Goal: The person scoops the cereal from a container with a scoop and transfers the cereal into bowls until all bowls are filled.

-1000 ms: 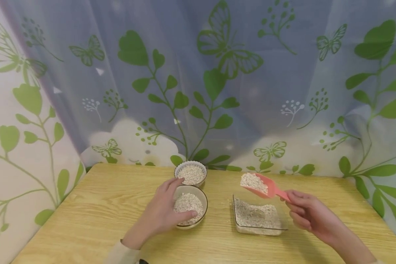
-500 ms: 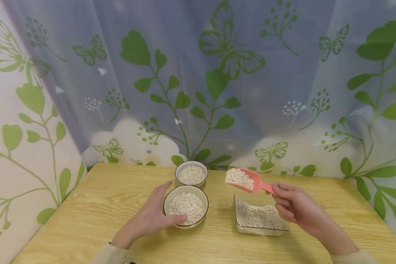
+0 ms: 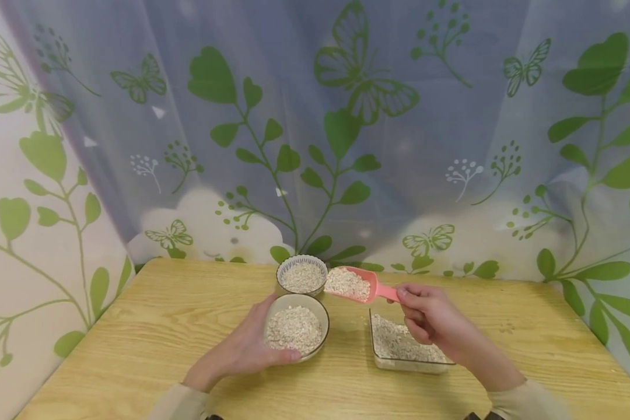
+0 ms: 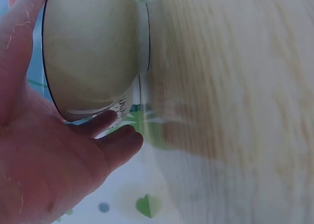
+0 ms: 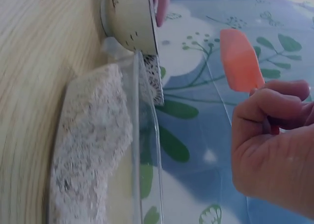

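My left hand (image 3: 247, 344) holds the side of a cream bowl (image 3: 299, 300) of oats, thumb over the near rim and fingers about the far left side. The left wrist view shows the bowl's outer wall (image 4: 93, 47) between thumb and fingers. In my right hand (image 3: 433, 315) I grip the handle of a pink scoop (image 3: 374, 286), heaped with oats (image 3: 346, 284). It hangs in the air, its tip beside the right edge of a fluted patterned bowl (image 3: 300, 261), which also contains oats. From the right wrist view, only the scoop's underside (image 5: 240, 62) shows.
A rectangular glass container (image 3: 415, 366) of oats stands on the wooden table (image 3: 152, 326), under my right hand and partly covered by it. Behind the table hangs a curtain (image 3: 294, 146) printed with leaves and butterflies. The fluted bowl stands right behind the cream one.
The loaded scoop has travelled left, from above the glass container to beside the fluted bowl. My left hand has shifted from over the cream bowl to a hold around its left side.
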`<action>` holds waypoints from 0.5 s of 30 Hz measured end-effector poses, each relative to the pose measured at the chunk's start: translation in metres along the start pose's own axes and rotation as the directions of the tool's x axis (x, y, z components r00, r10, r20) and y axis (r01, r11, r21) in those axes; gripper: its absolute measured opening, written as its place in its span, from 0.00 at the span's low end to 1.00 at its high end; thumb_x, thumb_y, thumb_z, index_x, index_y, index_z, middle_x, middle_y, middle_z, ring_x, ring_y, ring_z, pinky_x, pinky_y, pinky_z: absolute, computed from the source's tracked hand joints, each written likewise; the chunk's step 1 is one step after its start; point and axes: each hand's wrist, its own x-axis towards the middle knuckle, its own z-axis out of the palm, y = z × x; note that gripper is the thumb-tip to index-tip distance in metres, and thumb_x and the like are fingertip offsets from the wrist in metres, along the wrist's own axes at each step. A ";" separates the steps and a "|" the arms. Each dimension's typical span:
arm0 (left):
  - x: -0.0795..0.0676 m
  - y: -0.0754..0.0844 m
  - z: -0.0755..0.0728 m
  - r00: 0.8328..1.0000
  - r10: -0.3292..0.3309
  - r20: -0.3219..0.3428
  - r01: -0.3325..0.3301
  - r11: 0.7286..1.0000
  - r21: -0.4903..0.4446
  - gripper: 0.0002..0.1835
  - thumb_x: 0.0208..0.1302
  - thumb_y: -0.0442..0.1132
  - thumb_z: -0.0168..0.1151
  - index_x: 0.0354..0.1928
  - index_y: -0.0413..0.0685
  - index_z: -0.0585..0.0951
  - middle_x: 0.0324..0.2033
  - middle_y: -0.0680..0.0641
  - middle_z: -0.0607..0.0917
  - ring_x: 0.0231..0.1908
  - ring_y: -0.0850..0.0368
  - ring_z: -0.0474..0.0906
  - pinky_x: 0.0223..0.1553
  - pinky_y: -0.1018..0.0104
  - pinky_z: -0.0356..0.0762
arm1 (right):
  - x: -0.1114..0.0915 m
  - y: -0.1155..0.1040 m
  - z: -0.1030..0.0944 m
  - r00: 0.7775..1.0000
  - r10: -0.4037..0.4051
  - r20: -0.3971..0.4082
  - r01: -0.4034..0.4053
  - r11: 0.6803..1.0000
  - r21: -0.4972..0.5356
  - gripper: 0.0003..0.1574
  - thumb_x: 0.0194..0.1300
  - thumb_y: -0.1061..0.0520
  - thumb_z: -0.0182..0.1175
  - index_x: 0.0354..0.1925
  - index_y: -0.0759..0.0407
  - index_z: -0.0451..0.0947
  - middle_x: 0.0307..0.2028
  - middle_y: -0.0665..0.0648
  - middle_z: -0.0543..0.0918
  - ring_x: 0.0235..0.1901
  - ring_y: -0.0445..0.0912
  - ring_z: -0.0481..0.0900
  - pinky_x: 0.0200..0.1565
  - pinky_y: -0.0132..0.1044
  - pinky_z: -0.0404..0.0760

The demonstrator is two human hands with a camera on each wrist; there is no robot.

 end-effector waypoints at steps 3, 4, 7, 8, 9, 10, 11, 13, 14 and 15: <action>0.002 0.001 0.001 0.999 0.042 0.004 -0.042 0.999 -0.030 0.67 0.43 0.63 0.81 0.80 0.46 0.53 0.72 0.37 0.67 0.72 0.39 0.65 0.71 0.33 0.63 | 0.005 0.000 0.011 0.999 0.007 -0.033 -0.009 0.999 -0.048 0.13 0.82 0.51 0.47 0.47 0.59 0.71 0.17 0.45 0.60 0.13 0.37 0.61 0.19 0.31 0.56; 0.003 0.001 0.002 0.998 0.056 0.005 -0.056 0.998 -0.042 0.66 0.43 0.62 0.81 0.80 0.46 0.54 0.71 0.38 0.69 0.71 0.40 0.66 0.71 0.33 0.63 | 0.007 0.001 0.014 0.999 0.008 -0.041 -0.011 0.998 -0.066 0.13 0.82 0.52 0.47 0.49 0.61 0.71 0.17 0.45 0.60 0.12 0.37 0.61 0.19 0.31 0.57; 0.004 -0.001 0.002 0.997 0.078 0.009 -0.078 0.996 -0.050 0.65 0.43 0.61 0.81 0.79 0.47 0.55 0.70 0.39 0.71 0.71 0.41 0.67 0.71 0.34 0.64 | 0.012 0.003 0.024 0.998 0.004 -0.061 -0.011 0.993 -0.122 0.17 0.82 0.53 0.46 0.53 0.67 0.71 0.15 0.44 0.59 0.12 0.37 0.60 0.18 0.30 0.58; 0.004 -0.002 0.002 0.997 0.077 0.010 -0.076 0.996 -0.050 0.65 0.43 0.61 0.81 0.79 0.48 0.55 0.70 0.39 0.70 0.71 0.41 0.67 0.72 0.34 0.63 | 0.014 0.004 0.028 0.998 0.000 -0.068 -0.009 0.990 -0.141 0.18 0.82 0.53 0.46 0.55 0.68 0.71 0.14 0.44 0.59 0.11 0.38 0.59 0.18 0.30 0.58; 0.004 -0.002 0.002 0.997 0.074 0.013 -0.073 0.996 -0.050 0.65 0.43 0.61 0.81 0.80 0.48 0.55 0.71 0.39 0.70 0.71 0.41 0.66 0.72 0.34 0.62 | 0.015 0.005 0.031 0.997 -0.005 -0.074 -0.007 0.987 -0.160 0.19 0.82 0.54 0.46 0.55 0.70 0.71 0.14 0.44 0.59 0.11 0.38 0.59 0.18 0.30 0.59; 0.004 -0.003 0.002 0.998 0.069 0.015 -0.068 0.996 -0.050 0.65 0.44 0.61 0.81 0.80 0.48 0.54 0.72 0.38 0.69 0.72 0.40 0.65 0.72 0.34 0.62 | 0.017 0.007 0.035 0.997 -0.013 -0.082 -0.003 0.983 -0.185 0.20 0.82 0.54 0.46 0.55 0.70 0.71 0.13 0.45 0.59 0.11 0.38 0.58 0.18 0.30 0.59; 0.004 -0.004 0.002 0.998 0.059 0.017 -0.059 0.997 -0.048 0.66 0.44 0.61 0.81 0.80 0.49 0.53 0.73 0.38 0.68 0.73 0.39 0.64 0.73 0.33 0.60 | 0.019 0.008 0.039 0.996 -0.022 -0.090 0.002 0.978 -0.210 0.20 0.82 0.54 0.46 0.55 0.70 0.72 0.13 0.45 0.60 0.11 0.38 0.58 0.17 0.30 0.59; 0.003 -0.004 0.002 0.999 0.042 0.025 -0.041 0.998 -0.044 0.68 0.44 0.62 0.81 0.81 0.48 0.51 0.76 0.36 0.64 0.75 0.37 0.61 0.74 0.33 0.58 | 0.022 0.010 0.046 0.994 -0.038 -0.105 0.010 0.967 -0.253 0.19 0.82 0.55 0.46 0.53 0.70 0.73 0.13 0.46 0.62 0.11 0.39 0.57 0.17 0.31 0.59; 0.003 -0.004 0.002 0.999 0.034 0.028 -0.033 0.999 -0.044 0.68 0.44 0.63 0.80 0.81 0.48 0.50 0.76 0.36 0.63 0.75 0.37 0.60 0.74 0.33 0.58 | 0.023 0.012 0.050 0.992 -0.047 -0.115 0.014 0.962 -0.274 0.19 0.82 0.55 0.46 0.53 0.69 0.74 0.12 0.47 0.62 0.10 0.39 0.57 0.16 0.30 0.59; 0.002 -0.005 0.003 0.999 0.025 0.031 -0.024 0.999 -0.043 0.69 0.44 0.63 0.80 0.82 0.48 0.49 0.77 0.36 0.62 0.76 0.36 0.59 0.74 0.32 0.57 | 0.024 0.013 0.054 0.991 -0.059 -0.122 0.020 0.954 -0.299 0.19 0.82 0.55 0.46 0.53 0.69 0.75 0.12 0.47 0.63 0.10 0.40 0.57 0.16 0.30 0.59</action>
